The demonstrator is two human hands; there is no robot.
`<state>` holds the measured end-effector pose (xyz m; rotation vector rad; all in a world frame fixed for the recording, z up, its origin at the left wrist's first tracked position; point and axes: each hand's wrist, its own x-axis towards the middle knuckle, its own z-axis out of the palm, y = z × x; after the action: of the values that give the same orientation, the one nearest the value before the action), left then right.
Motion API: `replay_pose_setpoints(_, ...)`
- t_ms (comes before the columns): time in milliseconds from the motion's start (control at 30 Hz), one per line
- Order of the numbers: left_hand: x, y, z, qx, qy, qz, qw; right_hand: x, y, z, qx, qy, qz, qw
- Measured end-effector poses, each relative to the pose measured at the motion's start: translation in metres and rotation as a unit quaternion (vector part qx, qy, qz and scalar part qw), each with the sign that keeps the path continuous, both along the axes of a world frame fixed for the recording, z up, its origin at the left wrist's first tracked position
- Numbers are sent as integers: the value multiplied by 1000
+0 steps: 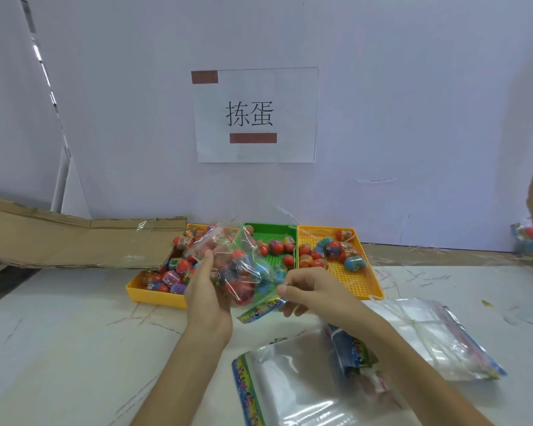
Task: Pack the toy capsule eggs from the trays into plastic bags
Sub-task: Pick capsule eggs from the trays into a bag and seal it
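A clear plastic bag (243, 269) with a colourful printed strip holds several red and blue capsule eggs and hangs above the table's middle. My left hand (205, 290) grips the bag's left side. My right hand (305, 292) pinches the bag's printed edge at its lower right. Behind the bag stand three trays: a yellow tray (148, 292) on the left with several eggs, a green tray (274, 233) in the middle with a few eggs, and a second yellow tray (363, 282) on the right with several eggs.
Stacks of empty plastic bags lie on the white table: one stack (293, 382) near me and another stack (437, 336) to the right. A cardboard sheet (74, 241) leans at the left. A paper sign (254, 115) hangs on the wall. One filled bag (525, 238) sits far right.
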<state>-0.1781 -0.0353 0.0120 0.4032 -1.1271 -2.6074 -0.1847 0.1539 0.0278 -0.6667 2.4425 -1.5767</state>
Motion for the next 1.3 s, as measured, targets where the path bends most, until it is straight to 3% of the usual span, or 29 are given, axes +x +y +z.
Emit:
replay_pose_setpoints(200, 1, -2, 3, -14, -12, 14, 1000, 3, -5, 5, 31, -42, 54, 997)
replay_pose_setpoints(333, 3, 3, 1, -50, -16, 44, 998, 2, -1, 1, 113, 23, 58, 992)
replay_pose_setpoints(533, 2, 0, 2, -51, -24, 51, 997, 2, -2, 2, 68, 53, 46, 995)
replay_pose_setpoints(667, 1, -2, 3, -54, -20, 62, 996, 2, -1, 5, 90, 65, 57, 992)
replay_pose_setpoints(767, 1, -5, 1, -109, -15, 31, 993, 2, 0, 1, 110, 93, 38, 989)
replay_pose_setpoints(933, 5, 5, 0, -208, 19, -50, 977, 0, -3, 4, -79, 45, -79, 993)
replay_pose_setpoints(1000, 8, 13, 0, -236, 43, -82, 967, 0, -5, 4, -126, 72, -118, 982)
replay_pose_setpoints(1100, 10, 18, 0, -247, 47, -112, 961, 1, -4, 2, -144, 115, -183, 966)
replay_pose_setpoints(1300, 15, 19, 7, -231, 58, -113, 965, -2, -5, 2, -148, 82, -205, 964)
